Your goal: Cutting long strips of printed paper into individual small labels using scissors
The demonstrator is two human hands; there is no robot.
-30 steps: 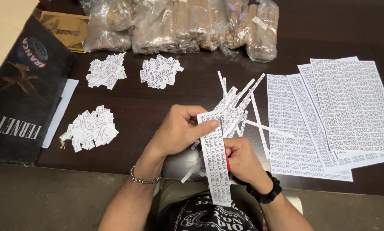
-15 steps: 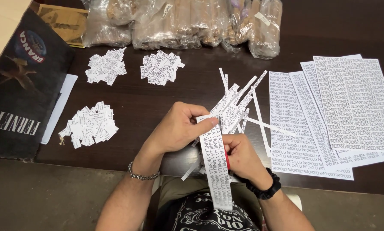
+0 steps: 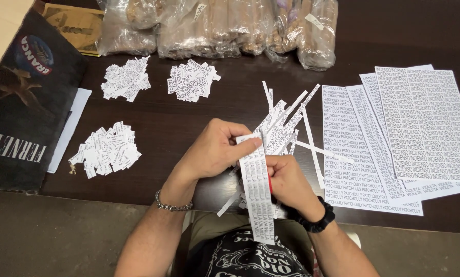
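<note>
My left hand [image 3: 215, 151] pinches the top end of a long white paper strip [image 3: 258, 197] printed with rows of words; the strip hangs down over the table's front edge toward my lap. My right hand [image 3: 287, 182] is closed beside the strip at its middle, around something with a red part that I cannot make out. Just behind both hands lies a loose pile of cut paper strips [image 3: 284, 120] on the dark table [image 3: 189, 118].
Three heaps of small cut labels [image 3: 107, 149], [image 3: 126, 78], [image 3: 191, 79] lie to the left. Printed sheets [image 3: 394, 133] overlap at the right. Clear plastic bags of brown sticks [image 3: 225, 25] line the back. A dark printed cardboard panel [image 3: 22, 97] rests at far left.
Both hands stay at the strip with only slight shifts; the camera view has drifted a little. Nothing on the table has moved.
</note>
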